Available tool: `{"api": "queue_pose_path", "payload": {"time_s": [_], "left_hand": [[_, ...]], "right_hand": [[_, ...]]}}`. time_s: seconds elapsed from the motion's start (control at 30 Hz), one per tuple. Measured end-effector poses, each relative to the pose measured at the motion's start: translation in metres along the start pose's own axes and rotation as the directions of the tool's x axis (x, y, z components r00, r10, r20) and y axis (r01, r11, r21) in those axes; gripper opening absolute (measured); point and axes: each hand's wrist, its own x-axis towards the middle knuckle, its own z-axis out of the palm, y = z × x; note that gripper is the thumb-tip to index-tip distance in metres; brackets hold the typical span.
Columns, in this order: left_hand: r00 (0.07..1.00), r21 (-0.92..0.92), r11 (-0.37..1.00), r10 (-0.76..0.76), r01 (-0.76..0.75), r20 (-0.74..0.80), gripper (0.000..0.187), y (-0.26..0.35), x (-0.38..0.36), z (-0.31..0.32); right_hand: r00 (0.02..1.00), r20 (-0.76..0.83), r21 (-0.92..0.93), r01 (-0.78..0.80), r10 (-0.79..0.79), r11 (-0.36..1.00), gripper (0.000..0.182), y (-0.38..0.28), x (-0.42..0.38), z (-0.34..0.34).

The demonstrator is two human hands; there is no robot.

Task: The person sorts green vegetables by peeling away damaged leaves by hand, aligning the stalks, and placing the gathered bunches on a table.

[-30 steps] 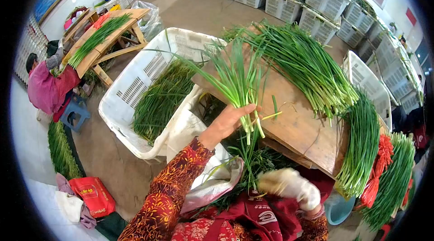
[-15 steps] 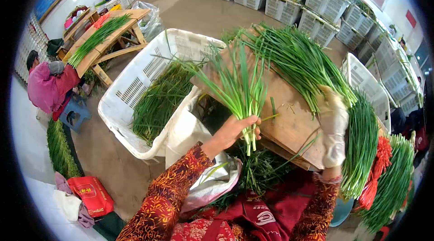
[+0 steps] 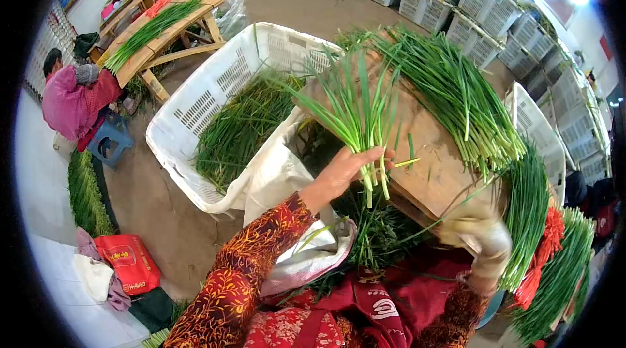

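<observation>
My left hand (image 3: pixel 344 170) is closed around a small bunch of garlic chives (image 3: pixel 362 116), pale stems down and green leaves fanning up over the board's left edge. My gloved right hand (image 3: pixel 479 230) is smeared by motion at the near right corner of the wooden board (image 3: pixel 427 168); its fingers cannot be made out. One long thin leaf (image 3: pixel 456 204) runs past that hand. A large pile of chives (image 3: pixel 450 87) lies across the far and right side of the board, stem ends toward the lower right. Loose scraps lie on the bare wood.
A white crate (image 3: pixel 166 133) of loose greens stands left, a white sack (image 3: pixel 280 181) over its edge. Chive bundles (image 3: pixel 525 217) and red ties (image 3: pixel 541 257) hang at right. A co-worker (image 3: pixel 75 103) sits by another table (image 3: pixel 160 41). Crates (image 3: pixel 427 5) are stacked behind.
My right hand has left the chive pile and come down toward me, below the board's near corner. My left hand still holds its bunch; the view has shifted slightly.
</observation>
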Motion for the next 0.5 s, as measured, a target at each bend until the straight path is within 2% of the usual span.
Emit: {"api": "queue_pose_path", "payload": {"time_s": [0.03,0.07,0.1,0.13,0.17,0.23,0.27,0.33,0.37,0.43,0.5], "left_hand": [[1.0,-0.019,1.0,0.024,-0.024,0.005,0.028,0.0,0.002,0.004],[0.999,-0.04,0.998,0.041,-0.04,0.011,0.028,-0.001,0.003,0.009],[0.999,-0.039,0.999,0.034,-0.033,0.023,0.028,-0.002,0.003,0.014],[0.999,-0.028,0.998,0.047,-0.047,0.003,0.028,-0.003,0.004,0.02],[0.998,-0.015,0.998,0.068,-0.068,-0.017,0.028,-0.004,0.005,0.025],[0.994,0.044,0.993,0.111,-0.112,0.008,0.03,-0.007,0.009,0.031],[0.995,0.032,0.995,0.097,-0.097,0.004,0.03,-0.01,0.01,0.033],[0.999,-0.017,0.999,0.036,-0.036,-0.018,0.034,-0.009,0.011,0.039],[0.999,-0.02,0.999,0.034,-0.034,-0.016,0.034,-0.012,0.012,0.039],[0.996,-0.022,0.996,0.083,-0.083,-0.036,0.031,-0.015,0.016,0.044],[0.976,0.105,0.973,0.212,-0.206,-0.052,0.029,-0.006,0.011,0.048]], "right_hand": [[0.961,-0.093,-0.329,-0.275,0.259,0.903,0.032,-0.004,0.004,0.021],[0.962,-0.254,-0.641,-0.246,0.101,0.727,0.029,0.004,0.009,0.03],[0.934,-0.343,-0.857,-0.266,-0.103,0.442,0.026,0.012,0.013,0.039],[0.892,-0.438,-0.668,-0.238,-0.114,0.705,0.023,-0.001,0.021,0.048],[0.87,-0.476,-0.439,-0.105,-0.131,0.892,0.022,0.009,0.032,0.056],[0.84,-0.393,-0.634,0.046,-0.373,0.772,0.019,-0.003,0.043,0.067],[0.839,-0.395,-0.632,0.046,-0.374,0.773,0.019,-0.003,0.049,0.067],[0.83,-0.261,-0.834,0.063,-0.493,0.548,0.015,0.006,0.062,0.065],[0.831,-0.262,-0.835,0.06,-0.491,0.547,0.015,0.014,0.066,0.063],[0.78,-0.209,-0.878,0.116,-0.589,0.465,0.013,0.023,0.07,0.054],[0.808,-0.234,-0.879,0.063,-0.541,0.473,0.011,0.021,0.057,0.048]]}}
